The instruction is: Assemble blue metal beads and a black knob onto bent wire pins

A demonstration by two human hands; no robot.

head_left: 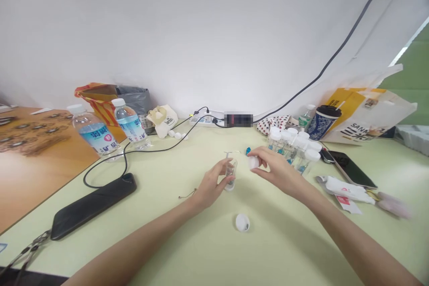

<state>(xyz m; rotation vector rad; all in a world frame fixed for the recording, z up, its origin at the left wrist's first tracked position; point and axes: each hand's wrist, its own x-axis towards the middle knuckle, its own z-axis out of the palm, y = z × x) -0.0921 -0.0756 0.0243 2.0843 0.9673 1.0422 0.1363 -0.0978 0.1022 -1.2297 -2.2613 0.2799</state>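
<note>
My left hand (211,185) is closed around a small clear vial (231,170), which stands roughly upright near the middle of the table. Something thin shows inside the vial, too small to name. Just to the right, my right hand (273,167) pinches a white cap (254,162) between thumb and fingers, apart from the vial. A tiny blue piece (248,150) lies behind that cap. Closer to me, another white cap (242,222) rests on the table with something small and dark in it. A thin dark wire or cord (187,194) lies left of my left hand.
Several white-capped vials (291,143) stand behind my right hand. A black power bank or phone (95,205) and two water bottles (130,125) are at left. Along the wall runs a power strip (204,119). At right are a patterned cup (322,123), a paper bag (362,116) and a phone (351,169).
</note>
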